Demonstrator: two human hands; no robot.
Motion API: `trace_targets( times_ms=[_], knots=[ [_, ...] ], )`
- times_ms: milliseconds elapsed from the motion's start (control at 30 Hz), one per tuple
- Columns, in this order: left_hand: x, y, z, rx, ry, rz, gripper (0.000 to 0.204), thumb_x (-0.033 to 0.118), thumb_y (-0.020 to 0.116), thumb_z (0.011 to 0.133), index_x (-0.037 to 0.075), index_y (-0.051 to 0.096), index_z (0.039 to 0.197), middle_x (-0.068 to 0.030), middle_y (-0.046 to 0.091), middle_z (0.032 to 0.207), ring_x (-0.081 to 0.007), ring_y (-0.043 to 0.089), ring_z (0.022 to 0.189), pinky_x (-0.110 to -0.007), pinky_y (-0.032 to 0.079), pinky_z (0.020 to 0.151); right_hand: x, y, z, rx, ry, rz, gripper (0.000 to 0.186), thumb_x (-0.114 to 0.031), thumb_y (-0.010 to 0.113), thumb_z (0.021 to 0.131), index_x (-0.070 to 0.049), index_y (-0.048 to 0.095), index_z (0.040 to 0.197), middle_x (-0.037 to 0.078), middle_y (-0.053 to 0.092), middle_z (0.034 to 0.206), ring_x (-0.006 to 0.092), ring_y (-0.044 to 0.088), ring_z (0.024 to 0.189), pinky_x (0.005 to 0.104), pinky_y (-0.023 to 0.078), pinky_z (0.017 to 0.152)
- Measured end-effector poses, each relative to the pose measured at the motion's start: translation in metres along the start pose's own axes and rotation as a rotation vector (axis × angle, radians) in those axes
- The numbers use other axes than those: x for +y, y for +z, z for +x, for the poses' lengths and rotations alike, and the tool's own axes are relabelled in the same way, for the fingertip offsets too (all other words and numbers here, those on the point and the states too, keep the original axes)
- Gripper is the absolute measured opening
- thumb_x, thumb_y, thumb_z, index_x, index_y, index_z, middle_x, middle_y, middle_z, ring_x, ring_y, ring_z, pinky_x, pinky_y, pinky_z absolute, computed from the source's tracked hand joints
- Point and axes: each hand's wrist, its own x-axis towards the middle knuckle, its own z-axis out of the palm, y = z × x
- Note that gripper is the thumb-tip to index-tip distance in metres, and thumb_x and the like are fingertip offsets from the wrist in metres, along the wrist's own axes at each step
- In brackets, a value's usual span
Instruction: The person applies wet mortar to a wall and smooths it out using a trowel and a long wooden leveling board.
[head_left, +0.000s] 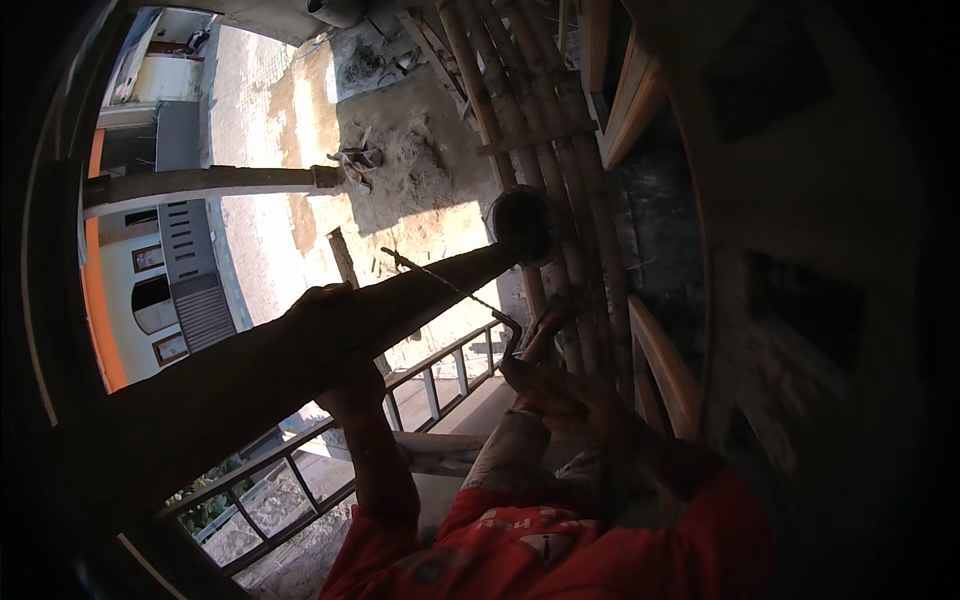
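A long dark beam (420,295) slants from the lower left up toward the middle of the view. My left hand (350,385) is closed round it from below, with fingers showing at its upper edge. In my right hand (560,395), a thin twisted metal rod (440,278) with a bent, crank-like end is gripped at that end. The rod's straight part points up and left, crossing over the beam near its far end in this view. Shadow hides the fine detail of my right fingers.
Bamboo poles (560,170) form a platform ahead, with a dark bucket (522,222) on it. A metal ladder-like rail (430,390) runs below the beam. Sunlit ground (270,120) lies far below at left. Wooden frames (635,100) and a dark wall (800,200) stand at right.
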Motion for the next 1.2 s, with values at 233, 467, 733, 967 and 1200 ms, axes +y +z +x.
trace_targets(
  times_ms=[233,467,733,967,1200],
  knots=[
    [0.021,0.02,0.008,0.029,-0.083,-0.363,0.052,0.009,0.061,0.084,-0.007,0.045,0.13,-0.0198,0.057,0.123,-0.0289,0.054,0.118,-0.042,0.04,0.107,0.027,0.013,0.0,0.04,0.126,-0.024,0.055,-0.006,0.059,0.088,-0.009,0.046,0.141,0.014,0.057,0.133,0.0261,0.058,0.118,0.0335,0.05,0.092],
    [0.026,-0.024,0.003,0.019,-0.018,-0.848,0.07,0.019,0.059,0.078,-0.006,0.034,0.138,-0.0267,0.039,0.135,-0.0395,0.034,0.133,-0.049,0.021,0.118,0.207,-0.011,0.072,0.222,0.215,-0.509,0.05,-0.016,0.058,0.09,-0.009,0.049,0.138,0.017,0.055,0.133,0.0296,0.055,0.119,0.0363,0.049,0.094],
    [0.063,-0.046,0.031,-0.059,0.064,-0.842,0.07,0.03,0.069,0.08,-0.002,0.038,0.135,-0.0235,0.046,0.122,-0.0399,0.041,0.123,-0.048,0.033,0.109,0.303,-0.04,0.126,0.303,0.534,-0.561,0.046,-0.028,0.057,0.092,-0.01,0.053,0.135,0.021,0.052,0.132,0.0338,0.053,0.119,0.0393,0.046,0.097],
    [0.062,-0.05,0.027,-0.051,0.097,-0.621,0.055,0.016,0.05,0.092,-0.006,0.035,0.14,-0.0222,0.046,0.133,-0.0322,0.039,0.133,-0.043,0.027,0.115,0.197,-0.02,0.067,0.334,0.25,-0.26,0.046,-0.022,0.059,0.091,-0.012,0.053,0.136,0.02,0.05,0.135,0.0337,0.051,0.122,0.0404,0.044,0.099],
    [0.09,-0.019,0.034,0.129,0.013,-0.234,0.043,0.017,0.056,0.088,-0.011,0.05,0.12,-0.0192,0.059,0.115,-0.0262,0.057,0.11,-0.037,0.042,0.1,0.01,0.01,-0.005,-0.001,0.03,0.04,0.05,-0.015,0.061,0.092,-0.008,0.049,0.139,0.014,0.054,0.135,0.027,0.051,0.125,0.037,0.032,0.111]
  ],
)
